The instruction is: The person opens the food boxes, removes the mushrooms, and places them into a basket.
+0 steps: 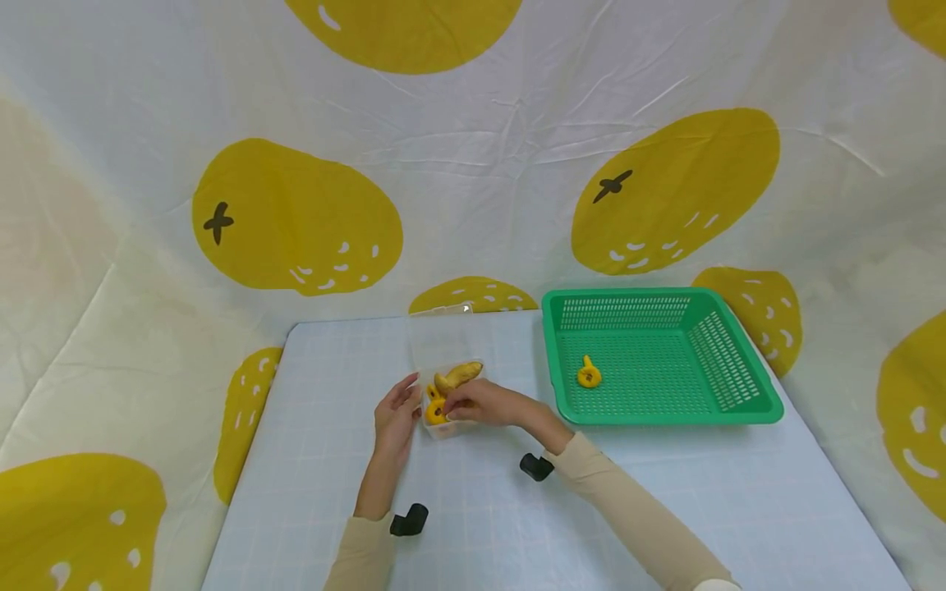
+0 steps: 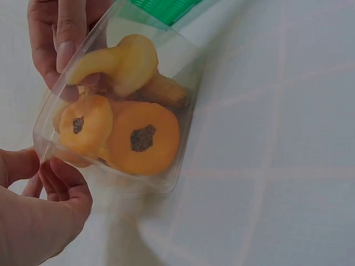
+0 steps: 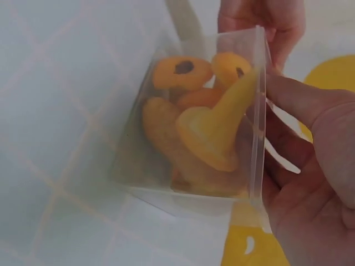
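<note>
A clear plastic box (image 1: pixel 441 430) stands on the table, its lid (image 1: pixel 443 338) swung back. With thumb and fingers, my left hand (image 2: pixel 39 205) pinches the box's corner at the rim. Inside lie orange mushroom-like pieces (image 2: pixel 143 138) with dark centres and a long brownish-yellow piece (image 1: pixel 460 375). My right hand (image 1: pixel 484 403) is at the opening from the right, its fingertips round the narrow stem end of a yellow mushroom (image 3: pixel 213 133). The flared end of that mushroom rests among the other pieces, seen through the wall. In the head view this right hand hides it.
Right of the box sits a green plastic basket (image 1: pixel 668 419) with one yellow mushroom-like piece (image 1: pixel 589 375) in it. A pale checked cloth (image 1: pixel 325 410) covers the table. Behind hangs a white sheet (image 1: pixel 473 205) printed with big yellow fruit.
</note>
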Action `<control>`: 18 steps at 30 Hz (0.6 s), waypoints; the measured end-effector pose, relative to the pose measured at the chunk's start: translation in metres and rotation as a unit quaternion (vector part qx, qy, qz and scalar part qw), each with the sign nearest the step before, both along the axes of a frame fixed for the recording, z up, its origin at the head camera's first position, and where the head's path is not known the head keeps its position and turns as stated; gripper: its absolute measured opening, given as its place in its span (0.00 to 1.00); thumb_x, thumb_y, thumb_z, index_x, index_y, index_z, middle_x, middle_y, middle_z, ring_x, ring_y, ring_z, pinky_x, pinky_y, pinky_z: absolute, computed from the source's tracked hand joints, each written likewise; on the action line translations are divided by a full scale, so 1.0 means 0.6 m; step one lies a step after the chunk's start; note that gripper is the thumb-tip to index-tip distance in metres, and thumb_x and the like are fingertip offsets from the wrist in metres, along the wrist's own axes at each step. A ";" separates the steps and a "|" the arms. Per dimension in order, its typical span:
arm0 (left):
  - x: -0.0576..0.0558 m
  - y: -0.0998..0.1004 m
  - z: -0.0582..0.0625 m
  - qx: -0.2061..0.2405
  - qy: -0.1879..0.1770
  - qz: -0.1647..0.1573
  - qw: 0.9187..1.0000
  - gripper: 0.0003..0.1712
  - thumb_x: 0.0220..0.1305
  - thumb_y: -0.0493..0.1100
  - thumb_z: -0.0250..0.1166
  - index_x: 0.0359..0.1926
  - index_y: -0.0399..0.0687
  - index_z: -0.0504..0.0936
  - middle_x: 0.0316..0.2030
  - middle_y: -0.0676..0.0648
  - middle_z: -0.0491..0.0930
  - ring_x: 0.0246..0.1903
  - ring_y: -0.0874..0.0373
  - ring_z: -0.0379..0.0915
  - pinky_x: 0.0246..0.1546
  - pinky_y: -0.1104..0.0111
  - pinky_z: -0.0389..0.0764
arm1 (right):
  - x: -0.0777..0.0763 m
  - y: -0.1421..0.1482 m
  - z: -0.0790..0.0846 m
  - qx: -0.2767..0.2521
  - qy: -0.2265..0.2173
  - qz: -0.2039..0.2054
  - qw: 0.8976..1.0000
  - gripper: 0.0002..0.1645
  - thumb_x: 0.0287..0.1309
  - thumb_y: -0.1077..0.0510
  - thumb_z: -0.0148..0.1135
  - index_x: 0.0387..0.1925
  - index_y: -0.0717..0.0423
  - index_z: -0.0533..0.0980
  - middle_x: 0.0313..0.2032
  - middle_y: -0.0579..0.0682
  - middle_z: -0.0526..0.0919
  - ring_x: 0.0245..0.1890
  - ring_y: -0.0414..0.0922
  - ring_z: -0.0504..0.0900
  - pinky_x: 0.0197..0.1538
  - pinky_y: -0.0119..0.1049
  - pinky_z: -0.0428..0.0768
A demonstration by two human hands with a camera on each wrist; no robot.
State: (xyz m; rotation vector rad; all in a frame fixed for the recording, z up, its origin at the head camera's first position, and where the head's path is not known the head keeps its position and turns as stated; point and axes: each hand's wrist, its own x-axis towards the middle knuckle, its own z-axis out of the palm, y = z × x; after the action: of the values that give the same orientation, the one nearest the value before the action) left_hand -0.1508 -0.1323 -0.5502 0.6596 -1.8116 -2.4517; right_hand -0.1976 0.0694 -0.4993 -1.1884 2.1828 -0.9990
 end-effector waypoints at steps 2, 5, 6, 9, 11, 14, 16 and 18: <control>0.000 -0.001 0.000 -0.002 -0.004 -0.001 1.000 0.22 0.74 0.37 0.63 0.66 0.38 0.78 0.43 0.52 0.78 0.36 0.63 0.71 0.34 0.75 0.75 | 0.001 0.002 0.002 -0.006 0.003 -0.009 1.000 0.13 0.73 0.60 0.60 0.51 0.63 0.83 0.48 0.51 0.87 0.47 0.41 0.80 0.58 0.31 0.78; -0.001 -0.001 0.000 -0.011 -0.012 -0.003 1.000 0.22 0.74 0.38 0.63 0.66 0.41 0.79 0.46 0.51 0.78 0.38 0.61 0.71 0.36 0.75 0.75 | 0.001 0.007 0.005 -0.024 0.003 -0.032 0.999 0.13 0.73 0.59 0.60 0.52 0.62 0.83 0.48 0.50 0.87 0.47 0.41 0.81 0.57 0.32 0.79; 0.000 0.000 0.000 -0.015 -0.014 -0.004 1.000 0.22 0.74 0.38 0.63 0.66 0.42 0.79 0.47 0.50 0.78 0.38 0.61 0.71 0.37 0.75 0.76 | 0.001 0.009 0.007 -0.033 0.002 -0.042 0.999 0.13 0.73 0.59 0.61 0.52 0.62 0.83 0.47 0.50 0.86 0.47 0.41 0.81 0.56 0.32 0.79; 0.001 0.001 0.001 -0.019 -0.013 -0.004 1.000 0.22 0.74 0.38 0.63 0.66 0.41 0.78 0.48 0.48 0.78 0.39 0.60 0.71 0.37 0.74 0.76 | 0.002 0.016 0.015 -0.060 -0.002 -0.069 0.996 0.14 0.73 0.58 0.61 0.52 0.63 0.82 0.47 0.49 0.85 0.46 0.42 0.80 0.55 0.34 0.81; 0.001 0.001 0.001 -0.014 -0.011 -0.003 1.000 0.22 0.74 0.38 0.63 0.66 0.39 0.78 0.48 0.47 0.78 0.38 0.60 0.71 0.37 0.74 0.76 | 0.002 0.022 0.021 -0.076 -0.001 -0.084 0.994 0.14 0.73 0.58 0.61 0.52 0.63 0.81 0.47 0.49 0.85 0.46 0.43 0.80 0.55 0.36 0.81; 0.001 0.001 0.001 -0.013 -0.011 -0.002 1.000 0.23 0.74 0.38 0.63 0.67 0.38 0.77 0.48 0.47 0.78 0.38 0.60 0.71 0.36 0.74 0.75 | 0.001 0.031 0.028 -0.093 0.009 -0.099 0.991 0.13 0.73 0.59 0.62 0.52 0.64 0.81 0.46 0.49 0.85 0.45 0.43 0.80 0.55 0.40 0.81; 0.001 0.001 0.001 -0.011 -0.015 -0.003 1.000 0.23 0.74 0.38 0.64 0.67 0.40 0.77 0.48 0.46 0.78 0.38 0.59 0.71 0.36 0.74 0.75 | -0.001 0.038 0.032 -0.103 0.016 -0.108 0.989 0.13 0.73 0.59 0.61 0.52 0.64 0.80 0.46 0.49 0.85 0.45 0.44 0.80 0.55 0.43 0.81; 0.001 0.000 0.003 -0.015 -0.018 -0.005 1.000 0.23 0.74 0.39 0.63 0.67 0.41 0.78 0.49 0.46 0.78 0.39 0.58 0.70 0.36 0.74 0.75 | -0.002 0.045 0.036 -0.110 0.021 -0.118 0.987 0.14 0.73 0.58 0.61 0.51 0.64 0.80 0.46 0.49 0.85 0.46 0.44 0.81 0.55 0.44 0.81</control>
State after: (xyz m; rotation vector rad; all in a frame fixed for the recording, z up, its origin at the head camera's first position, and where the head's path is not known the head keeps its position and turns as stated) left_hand -0.1503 -0.1321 -0.5487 0.7002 -1.8651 -2.4282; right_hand -0.1990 0.0964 -0.4779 -1.0691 2.3340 -1.3543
